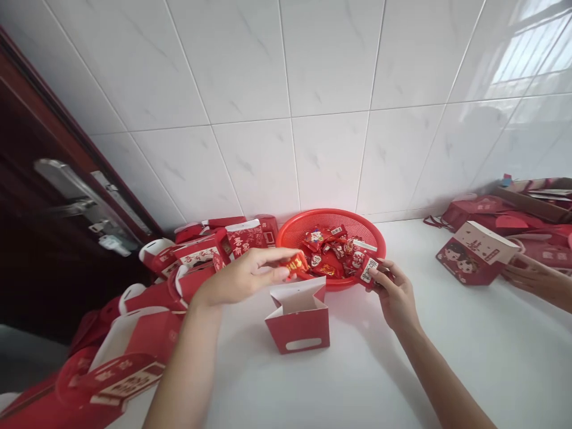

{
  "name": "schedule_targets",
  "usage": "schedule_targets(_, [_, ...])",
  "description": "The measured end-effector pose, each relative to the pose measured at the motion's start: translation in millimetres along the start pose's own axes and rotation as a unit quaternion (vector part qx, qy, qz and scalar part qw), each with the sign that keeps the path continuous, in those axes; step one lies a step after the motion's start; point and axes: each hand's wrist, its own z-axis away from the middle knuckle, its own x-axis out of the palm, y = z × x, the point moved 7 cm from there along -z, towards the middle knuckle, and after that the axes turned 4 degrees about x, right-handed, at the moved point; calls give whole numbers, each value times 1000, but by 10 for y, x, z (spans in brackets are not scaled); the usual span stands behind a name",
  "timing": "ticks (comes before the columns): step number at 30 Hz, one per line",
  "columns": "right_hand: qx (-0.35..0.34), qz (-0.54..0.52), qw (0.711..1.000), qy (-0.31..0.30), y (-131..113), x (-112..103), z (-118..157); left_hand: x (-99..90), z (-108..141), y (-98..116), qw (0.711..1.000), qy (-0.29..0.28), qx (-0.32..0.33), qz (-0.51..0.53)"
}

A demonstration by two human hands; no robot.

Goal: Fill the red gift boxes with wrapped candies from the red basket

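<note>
My left hand point(243, 277) pinches a small red wrapped sweet point(297, 265) between thumb and fingers, just above the front rim of a round red plastic basket point(330, 223). The basket holds a heap of red-wrapped sweets point(326, 253). My right hand point(395, 295) grips a small red-and-white packet point(369, 269) at the basket's right rim. Below and between my hands stands an open red paper gift box point(298, 319) with a white inside and an oval handle slot. Its flaps are up, and neither hand touches it.
A heap of folded red gift boxes point(201, 250) lies along the left of the white counter point(379, 381). Another person's hand point(529, 279) rests at the right beside a red box with a cartoon couple point(476, 253). White tiles rise behind, and a dark door point(75, 202) stands left.
</note>
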Motion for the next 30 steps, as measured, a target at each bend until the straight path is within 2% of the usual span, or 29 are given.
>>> schedule_targets(3, [-6,6,1000,-6,12,20,15,104,169,19,998,-23,-11,-61])
schedule_targets(8, [-12,5,1000,-6,3,29,27,172,302,85,986,20,-2,-163])
schedule_targets(12, [-18,6,1000,-8,-11,28,26,244,359,137,975,7,8,-223])
schedule_targets(15, [-22,12,1000,-10,-23,34,31,281,373,107,973,-13,-8,-231])
schedule_targets(17, [-23,16,1000,-10,-27,41,37,276,370,95,972,-6,-7,-234])
schedule_targets(21, [-29,17,999,-15,-28,59,49,238,387,180,971,35,53,-232])
schedule_targets(26, [-16,5,999,-44,-55,107,65,101,488,350,965,120,128,-194])
schedule_targets(30, [1,-26,995,-97,-169,225,104,77,473,327,967,96,145,-185])
